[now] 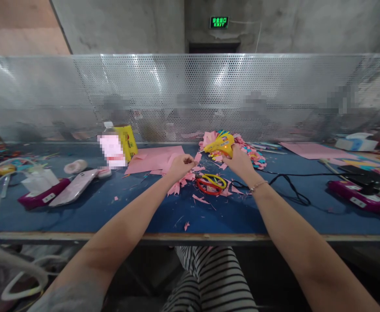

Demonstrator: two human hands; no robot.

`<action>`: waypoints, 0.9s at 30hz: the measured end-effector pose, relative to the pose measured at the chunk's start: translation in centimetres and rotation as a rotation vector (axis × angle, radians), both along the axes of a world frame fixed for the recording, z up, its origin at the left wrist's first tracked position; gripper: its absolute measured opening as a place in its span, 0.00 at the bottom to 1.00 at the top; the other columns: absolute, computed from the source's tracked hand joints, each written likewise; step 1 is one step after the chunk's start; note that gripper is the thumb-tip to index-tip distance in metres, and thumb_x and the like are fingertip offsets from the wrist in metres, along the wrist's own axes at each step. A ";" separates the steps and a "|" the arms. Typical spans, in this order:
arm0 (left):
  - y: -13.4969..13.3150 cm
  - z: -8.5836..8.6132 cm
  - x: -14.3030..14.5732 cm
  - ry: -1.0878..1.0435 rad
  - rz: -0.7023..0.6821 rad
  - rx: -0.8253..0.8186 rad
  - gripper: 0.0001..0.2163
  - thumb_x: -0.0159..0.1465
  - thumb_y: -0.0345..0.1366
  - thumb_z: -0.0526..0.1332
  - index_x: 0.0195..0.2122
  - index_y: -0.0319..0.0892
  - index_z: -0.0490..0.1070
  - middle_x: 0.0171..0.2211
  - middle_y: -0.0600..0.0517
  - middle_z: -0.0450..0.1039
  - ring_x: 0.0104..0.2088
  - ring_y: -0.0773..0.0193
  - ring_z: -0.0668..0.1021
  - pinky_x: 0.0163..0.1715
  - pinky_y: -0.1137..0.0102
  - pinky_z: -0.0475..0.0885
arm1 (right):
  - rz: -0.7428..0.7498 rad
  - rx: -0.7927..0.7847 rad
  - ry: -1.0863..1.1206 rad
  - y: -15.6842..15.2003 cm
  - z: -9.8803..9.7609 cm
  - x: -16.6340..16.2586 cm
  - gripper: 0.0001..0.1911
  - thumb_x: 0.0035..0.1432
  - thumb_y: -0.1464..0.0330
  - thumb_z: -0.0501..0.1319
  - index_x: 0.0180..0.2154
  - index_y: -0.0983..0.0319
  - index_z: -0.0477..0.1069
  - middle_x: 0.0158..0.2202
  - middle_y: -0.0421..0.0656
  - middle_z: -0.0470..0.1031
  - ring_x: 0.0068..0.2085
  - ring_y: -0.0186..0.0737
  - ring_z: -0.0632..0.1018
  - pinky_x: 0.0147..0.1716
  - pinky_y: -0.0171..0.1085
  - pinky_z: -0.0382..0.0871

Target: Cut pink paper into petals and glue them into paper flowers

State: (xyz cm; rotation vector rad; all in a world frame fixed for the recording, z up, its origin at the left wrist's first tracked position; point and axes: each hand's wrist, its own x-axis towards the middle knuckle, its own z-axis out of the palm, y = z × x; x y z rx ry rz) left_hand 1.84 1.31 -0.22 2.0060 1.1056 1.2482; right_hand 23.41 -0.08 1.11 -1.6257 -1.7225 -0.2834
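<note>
My right hand (237,161) is wrapped round a yellow glue gun (221,145), whose nozzle points left over a heap of cut paper. Left of it, the fingers of my left hand (182,166) pinch a small strip of pink paper (198,158). Pink paper scraps (181,183) lie beneath my left hand. Between my wrists rest scissors with yellow and red handles (211,185); their blades cannot be made out. Behind the glue gun is a pile of pink, teal and yellow paper pieces (257,158).
Pink sheets (157,158) lie behind my left hand, near a bottle (112,149) and a yellow packet (128,141). A phone (74,187) leans on a purple power strip (43,195). Black cable (290,186) runs right toward another purple strip (359,197). A perforated metal screen (177,86) closes the back.
</note>
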 end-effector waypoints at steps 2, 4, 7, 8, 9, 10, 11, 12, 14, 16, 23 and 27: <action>0.0 0.0 0.0 -0.007 -0.005 -0.001 0.08 0.49 0.38 0.59 0.21 0.39 0.63 0.17 0.56 0.63 0.20 0.71 0.68 0.22 0.74 0.61 | -0.003 -0.006 -0.008 -0.1 0.1 0.0 0.18 0.49 0.63 0.53 0.41 0.66 0.61 0.32 0.50 0.71 0.34 0.49 0.73 0.26 0.38 0.59; 0.1 -0.1 0.0 -0.008 -0.010 0.001 0.08 0.49 0.38 0.59 0.21 0.39 0.64 0.17 0.56 0.63 0.20 0.71 0.68 0.22 0.74 0.62 | -0.005 -0.005 -0.012 -0.1 0.1 0.0 0.18 0.49 0.63 0.53 0.41 0.66 0.61 0.32 0.51 0.71 0.34 0.49 0.73 0.27 0.39 0.59; 0.3 -0.2 0.0 0.000 -0.009 0.005 0.08 0.49 0.38 0.59 0.21 0.39 0.64 0.17 0.56 0.63 0.20 0.71 0.68 0.22 0.74 0.62 | -0.001 -0.001 -0.011 0.0 0.0 0.0 0.19 0.49 0.63 0.53 0.42 0.66 0.61 0.33 0.51 0.71 0.34 0.48 0.73 0.27 0.39 0.60; 0.3 -0.2 0.0 0.002 -0.008 0.004 0.08 0.49 0.38 0.59 0.21 0.39 0.64 0.17 0.56 0.63 0.20 0.71 0.68 0.22 0.74 0.62 | 0.000 -0.001 -0.011 0.0 0.0 0.0 0.19 0.49 0.63 0.53 0.42 0.66 0.60 0.33 0.51 0.71 0.34 0.48 0.73 0.27 0.39 0.60; 0.3 -0.2 0.0 0.003 -0.008 0.003 0.08 0.49 0.38 0.59 0.21 0.39 0.64 0.17 0.56 0.63 0.20 0.71 0.68 0.22 0.74 0.62 | -0.001 -0.002 -0.013 0.0 0.0 0.0 0.19 0.49 0.63 0.53 0.42 0.66 0.60 0.33 0.51 0.71 0.33 0.48 0.73 0.27 0.39 0.60; 0.3 -0.2 0.0 0.003 -0.010 0.002 0.08 0.49 0.38 0.59 0.21 0.39 0.64 0.17 0.56 0.63 0.20 0.71 0.68 0.22 0.75 0.62 | -0.003 -0.002 -0.015 0.0 0.0 0.0 0.19 0.49 0.63 0.53 0.42 0.66 0.60 0.33 0.51 0.71 0.33 0.47 0.73 0.27 0.39 0.60; 0.3 -0.1 0.0 0.000 -0.011 0.000 0.08 0.49 0.38 0.59 0.21 0.39 0.64 0.17 0.56 0.63 0.20 0.71 0.68 0.22 0.75 0.61 | -0.005 -0.004 -0.018 0.1 0.0 0.0 0.19 0.49 0.63 0.53 0.42 0.66 0.60 0.33 0.51 0.71 0.33 0.47 0.73 0.27 0.39 0.60; 0.2 -0.1 0.0 -0.003 -0.009 -0.002 0.08 0.49 0.38 0.59 0.21 0.39 0.64 0.17 0.56 0.63 0.20 0.71 0.68 0.22 0.75 0.61 | -0.008 -0.005 -0.020 0.1 0.0 0.0 0.19 0.49 0.63 0.53 0.42 0.66 0.60 0.33 0.51 0.71 0.33 0.47 0.73 0.27 0.38 0.60; 0.0 0.1 0.0 -0.009 -0.001 -0.006 0.08 0.49 0.38 0.59 0.21 0.39 0.64 0.16 0.57 0.63 0.19 0.72 0.68 0.21 0.75 0.61 | -0.013 -0.011 -0.024 0.1 0.0 0.0 0.19 0.49 0.63 0.53 0.42 0.66 0.61 0.33 0.50 0.72 0.33 0.47 0.73 0.27 0.38 0.60; -0.1 0.2 0.0 -0.009 0.004 -0.008 0.08 0.50 0.38 0.59 0.21 0.39 0.63 0.16 0.57 0.63 0.19 0.72 0.68 0.21 0.75 0.61 | -0.020 -0.017 -0.024 0.0 0.0 0.0 0.19 0.49 0.63 0.53 0.42 0.66 0.61 0.33 0.50 0.72 0.33 0.48 0.73 0.27 0.38 0.60; -0.3 0.4 -0.2 -0.001 0.018 0.002 0.09 0.50 0.39 0.59 0.20 0.40 0.63 0.15 0.57 0.62 0.18 0.72 0.66 0.21 0.75 0.61 | -0.017 -0.027 -0.028 -0.1 0.1 0.1 0.19 0.48 0.64 0.53 0.42 0.66 0.61 0.33 0.50 0.72 0.34 0.49 0.73 0.28 0.39 0.61; -0.3 0.4 -0.3 0.010 0.022 0.002 0.09 0.50 0.40 0.59 0.21 0.40 0.64 0.15 0.57 0.63 0.18 0.72 0.67 0.21 0.75 0.61 | -0.020 -0.036 -0.038 -0.1 0.2 0.1 0.19 0.48 0.65 0.53 0.43 0.67 0.61 0.33 0.50 0.72 0.34 0.50 0.73 0.28 0.39 0.61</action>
